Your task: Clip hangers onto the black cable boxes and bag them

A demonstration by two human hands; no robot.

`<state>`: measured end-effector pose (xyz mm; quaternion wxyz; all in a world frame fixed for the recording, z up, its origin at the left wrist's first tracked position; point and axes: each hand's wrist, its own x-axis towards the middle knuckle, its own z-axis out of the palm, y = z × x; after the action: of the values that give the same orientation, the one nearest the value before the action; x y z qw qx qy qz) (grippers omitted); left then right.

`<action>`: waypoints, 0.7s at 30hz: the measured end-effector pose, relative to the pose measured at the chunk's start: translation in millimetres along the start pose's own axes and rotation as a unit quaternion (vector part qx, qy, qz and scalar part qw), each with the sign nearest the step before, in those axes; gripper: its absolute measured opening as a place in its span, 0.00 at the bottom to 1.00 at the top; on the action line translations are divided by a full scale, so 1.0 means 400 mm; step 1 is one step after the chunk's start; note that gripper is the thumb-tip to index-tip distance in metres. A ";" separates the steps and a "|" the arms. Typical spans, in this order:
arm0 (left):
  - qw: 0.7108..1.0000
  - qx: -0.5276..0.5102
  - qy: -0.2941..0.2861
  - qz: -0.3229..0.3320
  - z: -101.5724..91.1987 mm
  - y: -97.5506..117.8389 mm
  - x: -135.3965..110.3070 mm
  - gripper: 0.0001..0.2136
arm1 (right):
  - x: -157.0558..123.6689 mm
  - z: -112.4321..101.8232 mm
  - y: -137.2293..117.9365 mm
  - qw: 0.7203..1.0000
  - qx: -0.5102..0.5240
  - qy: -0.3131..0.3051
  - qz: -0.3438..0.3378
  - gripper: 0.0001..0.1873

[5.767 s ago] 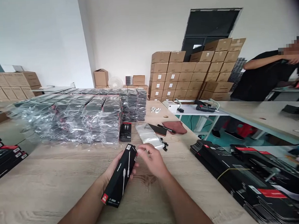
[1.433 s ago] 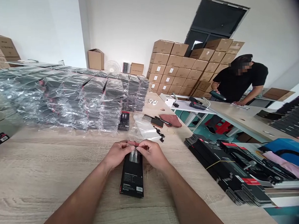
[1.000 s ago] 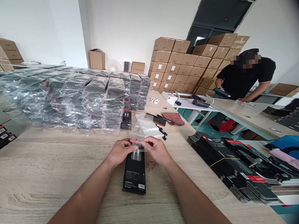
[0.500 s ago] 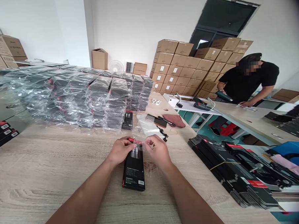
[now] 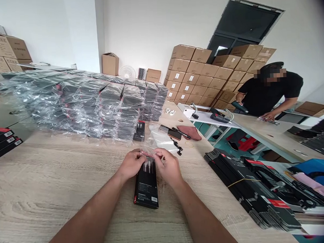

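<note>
The left hand (image 5: 131, 164) and right hand (image 5: 168, 167) pinch clear plastic film (image 5: 150, 153) at the top of a black retail box (image 5: 146, 190) lying on the wooden table (image 5: 60, 187)

We face white walls (image 5: 152, 25), with a dark-framed window (image 5: 245, 21) above stacked cardboard cartons (image 5: 200, 73). A small white fan (image 5: 127, 72) stands by the wall, near a white-topped table (image 5: 207, 120)
</note>
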<state>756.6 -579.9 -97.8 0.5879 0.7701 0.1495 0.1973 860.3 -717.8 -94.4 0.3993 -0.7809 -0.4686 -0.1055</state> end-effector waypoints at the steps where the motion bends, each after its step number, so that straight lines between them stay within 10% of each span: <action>1: 1.000 0.006 -0.002 0.005 0.000 0.001 -0.001 0.11 | 0.000 0.000 -0.002 1.000 0.000 0.015 -0.008 0.09; 7: 1.000 0.006 -0.016 0.010 0.002 0.002 -0.005 0.09 | 0.015 0.001 -0.003 0.999 -0.002 0.019 -0.034 0.04; 11: 1.000 -0.020 -0.020 0.000 0.010 0.002 -0.010 0.06 | 0.038 -0.035 0.031 0.988 0.075 0.131 0.033 0.05; 16: 0.966 -0.217 -0.118 -0.081 -0.009 0.005 -0.022 0.35 | 0.054 -0.092 0.060 0.958 0.039 0.279 0.049 0.06; 21: 0.914 -0.293 -0.215 -0.181 -0.047 0.016 -0.035 0.35 | 0.039 -0.060 0.067 0.993 0.033 0.109 0.010 0.06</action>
<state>735.3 -572.3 -89.4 0.8306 0.5472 0.0918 -0.0478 895.6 -731.6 -84.1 0.4742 -0.7560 -0.4178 -0.1704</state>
